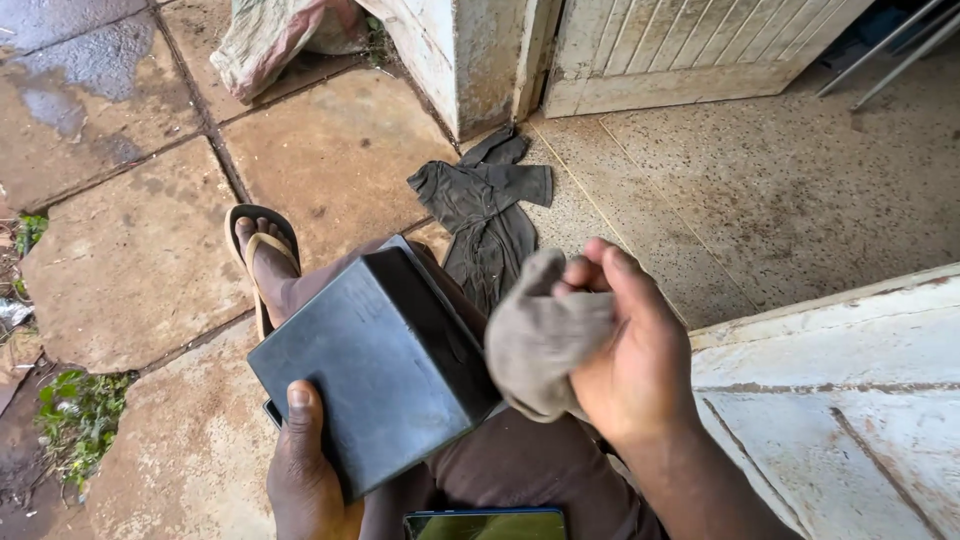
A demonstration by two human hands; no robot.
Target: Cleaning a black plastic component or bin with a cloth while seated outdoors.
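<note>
The person sits at the doorway with a dark box-shaped case (375,365) resting on their lap. The left hand (305,470) grips its near edge, thumb pressed on top. The right hand (625,350) has its fingers bunched around a grey cloth (540,335) touching the case's right side. A dark rag (485,215) lies on the floor beyond.
</note>
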